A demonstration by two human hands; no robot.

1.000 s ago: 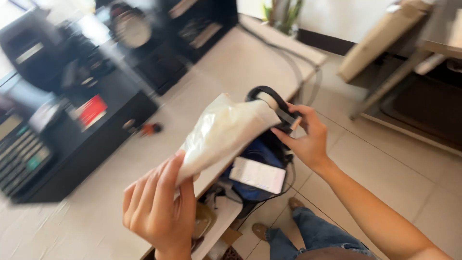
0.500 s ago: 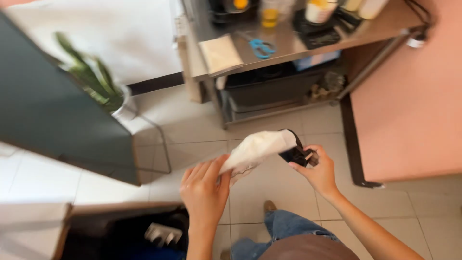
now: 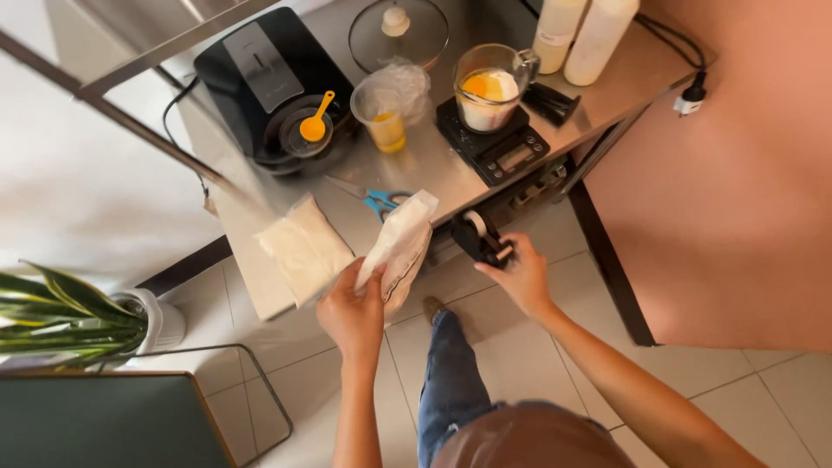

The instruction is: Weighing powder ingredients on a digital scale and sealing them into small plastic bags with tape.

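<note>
Across the upper middle of the frame the steel table (image 3: 607,82) already carries a jug (image 3: 490,87) on a scale (image 3: 498,143) and, lower left, a flat white bag (image 3: 303,247); sealing looks still to come; the left hand (image 3: 354,314) grips a white pouch (image 3: 400,247) at centre, while the right hand (image 3: 520,277) is closed round a black tape dispenser (image 3: 479,238) (tape not yet on the pouch).

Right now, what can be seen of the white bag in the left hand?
The white bag is a soft, translucent plastic pouch filled with pale powder or grain, contents unclear. The left hand grips its lower end, so it stands tilted up over the front edge of the steel table. Its top looks folded or sealed flat. A similar bag lies flat beside it, apart from it.
</note>
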